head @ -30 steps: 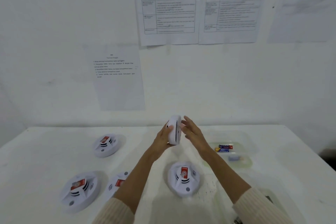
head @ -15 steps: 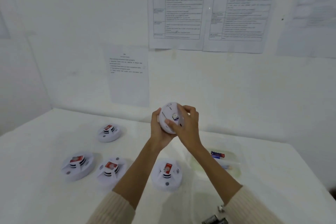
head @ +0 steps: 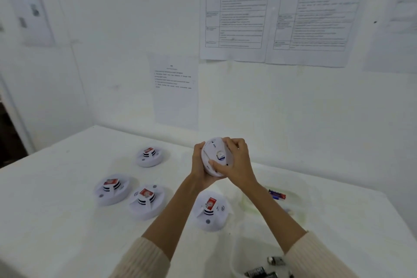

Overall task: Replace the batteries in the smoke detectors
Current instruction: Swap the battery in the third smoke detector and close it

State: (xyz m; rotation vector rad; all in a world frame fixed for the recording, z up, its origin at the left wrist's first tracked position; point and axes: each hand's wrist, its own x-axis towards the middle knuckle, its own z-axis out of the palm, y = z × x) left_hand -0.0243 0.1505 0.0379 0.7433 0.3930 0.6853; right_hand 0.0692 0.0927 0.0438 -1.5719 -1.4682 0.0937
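Note:
I hold a white round smoke detector (head: 214,154) up above the table with its back facing me. My left hand (head: 198,165) cups it from the left and below. My right hand (head: 237,162) grips its right rim, thumb across the back. Several other white detectors with red labels lie face up on the table: one at the back (head: 149,156), two at the left (head: 111,188) (head: 146,201), one below my hands (head: 211,210). A clear tray (head: 295,214) at the right holds red and blue batteries (head: 277,194).
A white container (head: 237,257) at the bottom edge holds dark batteries (head: 261,272). The white table (head: 56,221) meets the wall behind and a corner at the left. Printed sheets (head: 234,11) hang on the wall.
My view has swung left and drawn closer. The detector has turned from edge-on to back facing me, and my right hand has closed around its rim.

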